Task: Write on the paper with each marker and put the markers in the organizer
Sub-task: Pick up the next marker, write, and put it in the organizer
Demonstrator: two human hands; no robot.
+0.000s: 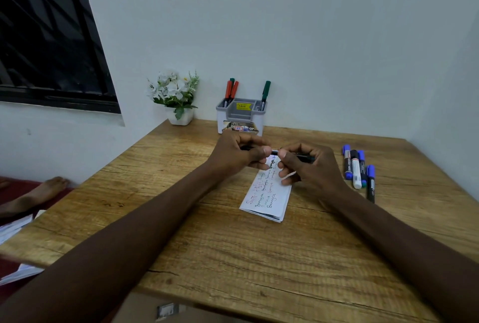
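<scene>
A black marker [303, 156] lies level between both hands above the folded white paper [269, 198], which bears lines of coloured writing. My left hand [238, 152] pinches the marker's left end, apparently its cap. My right hand [308, 167] grips the barrel. The grey-and-white organizer [242, 115] stands behind the hands at the wall, holding two red markers [230, 91] in its left slot and a green marker [265, 93] in its right slot. Several loose markers [357, 167], blue-capped and black, lie on the table to the right of my right hand.
A white pot of white flowers [176, 97] stands left of the organizer. The wooden table [181, 219] meets walls at the back and right. A person's bare foot [39, 193] and papers [13, 226] lie off the left edge.
</scene>
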